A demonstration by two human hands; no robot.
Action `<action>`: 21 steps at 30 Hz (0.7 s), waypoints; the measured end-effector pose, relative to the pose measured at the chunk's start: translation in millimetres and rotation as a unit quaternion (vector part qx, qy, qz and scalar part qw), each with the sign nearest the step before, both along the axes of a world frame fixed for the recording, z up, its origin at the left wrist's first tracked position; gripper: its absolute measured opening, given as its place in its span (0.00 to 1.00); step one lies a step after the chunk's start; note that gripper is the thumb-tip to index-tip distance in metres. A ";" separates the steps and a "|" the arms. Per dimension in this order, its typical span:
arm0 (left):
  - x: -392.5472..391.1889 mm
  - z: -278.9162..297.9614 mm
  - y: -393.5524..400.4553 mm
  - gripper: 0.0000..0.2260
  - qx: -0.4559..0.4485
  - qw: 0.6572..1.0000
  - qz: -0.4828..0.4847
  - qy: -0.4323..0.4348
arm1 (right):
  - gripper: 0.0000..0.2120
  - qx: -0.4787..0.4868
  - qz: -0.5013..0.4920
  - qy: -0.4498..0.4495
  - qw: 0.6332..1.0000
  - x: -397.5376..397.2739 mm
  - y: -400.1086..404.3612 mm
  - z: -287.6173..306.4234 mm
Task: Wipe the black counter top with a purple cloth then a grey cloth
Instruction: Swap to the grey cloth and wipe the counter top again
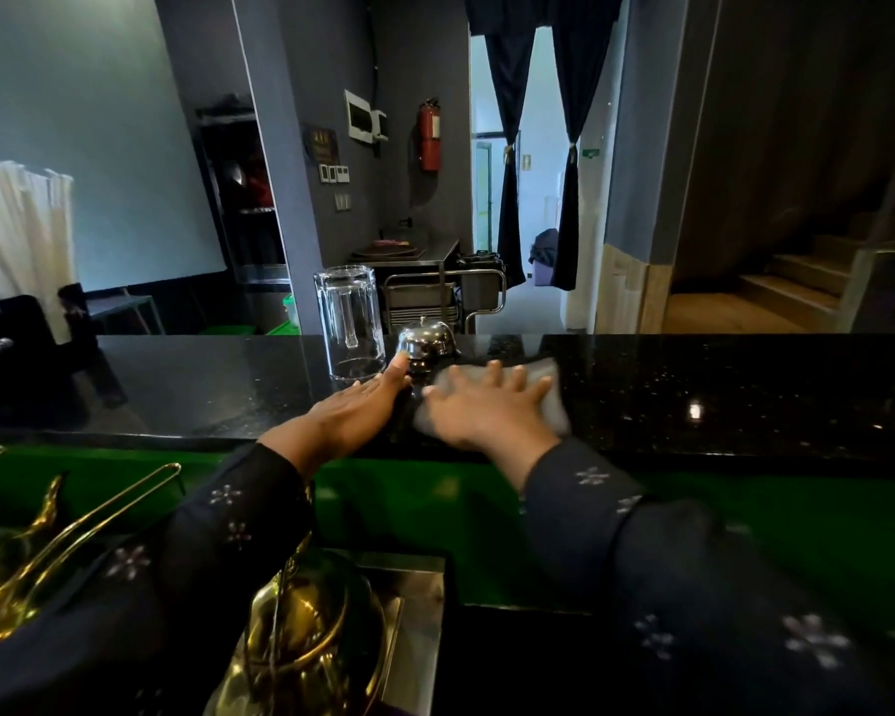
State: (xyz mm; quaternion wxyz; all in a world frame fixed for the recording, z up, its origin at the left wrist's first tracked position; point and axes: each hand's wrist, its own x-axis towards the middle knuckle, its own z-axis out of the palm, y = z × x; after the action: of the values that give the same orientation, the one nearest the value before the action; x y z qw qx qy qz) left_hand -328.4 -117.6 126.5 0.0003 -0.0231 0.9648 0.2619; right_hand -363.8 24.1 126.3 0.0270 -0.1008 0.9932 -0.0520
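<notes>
Your right hand [479, 405] lies flat with fingers spread, pressing the grey cloth [549, 392] onto the black tabletop [719, 390] near its middle. Your left hand [350, 410] stretches out flat just beside it, fingertips touching the base of the silver bell [427, 343], holding nothing. An upturned glass jug [350, 323] stands just left of the bell. With grey already under your palm, you seem to be in the second wipe; no purple cloth is clearly visible, and the long right stretch may still need covering
</notes>
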 end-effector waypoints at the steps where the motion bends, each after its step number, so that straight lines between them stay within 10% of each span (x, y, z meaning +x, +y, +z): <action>1: -0.2 -0.4 -0.5 0.36 0.010 1.000 0.000 0.001 | 0.31 0.001 0.012 0.005 1.000 6.6 -14.8 -1.4; 21: 14.2 2.8 8.8 0.30 -0.057 0.998 -0.019 0.006 | 0.30 -0.010 -0.096 0.006 0.995 -27.4 141.2 7.4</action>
State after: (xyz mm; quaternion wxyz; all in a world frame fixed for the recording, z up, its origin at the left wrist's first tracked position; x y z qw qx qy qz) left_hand -314.3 -108.8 129.4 -0.0024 -0.0034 0.9784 0.2066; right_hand -391.1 165.3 133.6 0.0148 -0.0061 0.9979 -0.0635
